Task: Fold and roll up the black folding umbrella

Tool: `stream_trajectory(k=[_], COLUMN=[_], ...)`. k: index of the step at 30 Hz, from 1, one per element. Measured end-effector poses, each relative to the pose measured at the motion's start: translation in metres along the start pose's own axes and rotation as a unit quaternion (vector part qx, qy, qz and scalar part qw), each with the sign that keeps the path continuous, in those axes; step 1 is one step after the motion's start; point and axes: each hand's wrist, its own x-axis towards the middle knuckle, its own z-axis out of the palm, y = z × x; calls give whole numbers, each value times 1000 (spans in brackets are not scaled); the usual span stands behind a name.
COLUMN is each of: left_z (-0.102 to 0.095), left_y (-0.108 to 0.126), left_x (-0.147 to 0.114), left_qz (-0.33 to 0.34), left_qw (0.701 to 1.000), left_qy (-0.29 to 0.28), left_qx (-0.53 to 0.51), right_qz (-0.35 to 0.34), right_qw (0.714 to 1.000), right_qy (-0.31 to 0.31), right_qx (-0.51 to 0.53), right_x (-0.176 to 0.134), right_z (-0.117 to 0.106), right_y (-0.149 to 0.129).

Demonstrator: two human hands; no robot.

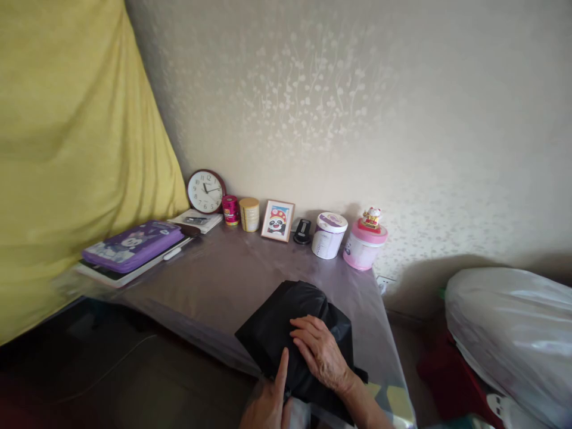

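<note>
A black plastic-looking bag [300, 301] with a smooth, slightly creased surface lies at the near edge of the table. On its upper face rests my right hand [322, 354], fingers stretched out, slightly bent and lying flat. My left hand [267, 402] grips the bag's near side, its index finger extended along the surface; the other fingers are mostly hidden at the bottom of the view. Something pale, partly covered, shows below the bag between the hands. What the bag contains, if anything, cannot be seen.
Along the wall stand a clock [206, 191], a pink can [230, 211], a yellow-lidded jar [249, 215], a panda picture frame [277, 221], a black device [302, 232] and two tubs. Left lies a purple case [138, 244]. A white plastic-wrapped bundle [513, 328] is at right.
</note>
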Motion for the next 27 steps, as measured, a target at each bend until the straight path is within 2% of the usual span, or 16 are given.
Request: stream_trajectory(k=[4, 7, 9, 10, 14, 16, 21, 24, 27], left_z=[1, 0, 0, 1, 3, 3, 0, -1, 0], left_y=[-1, -1, -1, -2, -4, -7, -15, -20, -24], left_x=[0, 0, 0, 1, 1, -1, -3, -1, 1], left_qz=[-5, -6, -9, -10, -3, 16, 59, 84, 88], left_qw=[1000, 1000, 1000, 1000, 1000, 999, 994, 989, 985], left_qy=[6, 7, 11, 12, 15, 25, 35, 45, 53], left_qx=[3, 0, 5, 7, -13, -35, -81, -112, -137], right_qz=[-8, 57, 90, 85, -8, 11, 136, 167, 178], right_qw=[999, 992, 984, 986, 998, 997, 974, 967, 966], right_qy=[10, 72, 104, 102, 27, 42, 162, 176, 162], right_qx=[-39, -91, -109, -103, -51, -62, -80, -84, -90], right_x=[18, 33, 38, 38, 34, 31, 4, -27, -57], right_z=[6, 6, 4, 4, 5, 4, -21, -39, -47], right_y=[41, 65, 67, 64, 50, 53, 82, 88, 82])
